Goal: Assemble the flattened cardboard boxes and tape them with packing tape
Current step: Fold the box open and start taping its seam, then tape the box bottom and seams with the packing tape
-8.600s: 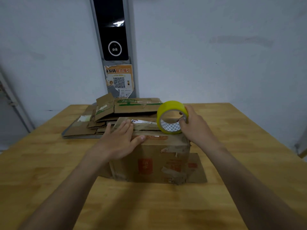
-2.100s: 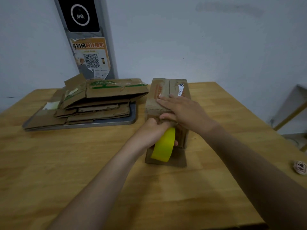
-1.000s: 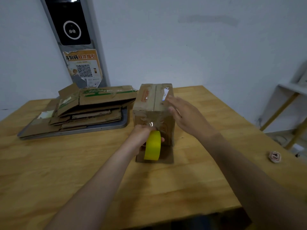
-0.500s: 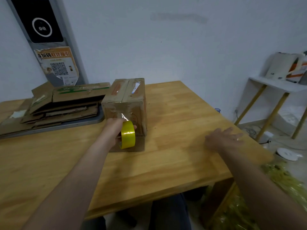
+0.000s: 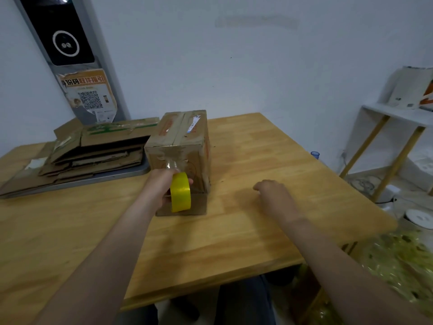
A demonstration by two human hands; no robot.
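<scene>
An assembled cardboard box [image 5: 185, 137] stands on the wooden table [image 5: 269, 231], its top flaps closed along a taped seam. My left hand [image 5: 159, 186] grips a yellow packing tape roll [image 5: 180, 195] against the box's near face. A clear strip of tape [image 5: 172, 164] runs from the roll up that face. My right hand [image 5: 274, 198] hovers low over the table to the right of the box, apart from it. Its fingers curl downward, and I cannot see whether they hold anything.
A stack of flattened cardboard boxes [image 5: 98, 148] lies on a grey tray [image 5: 131, 173] at the back left, close to the box. Off the table's right edge stand a white shelf [image 5: 393, 116] and crumpled yellow-green plastic [image 5: 398, 261].
My right hand left the box top, swung out toward the table's right edge, and has come back closer to the box. The left hand keeps the tape roll at the box's front.
</scene>
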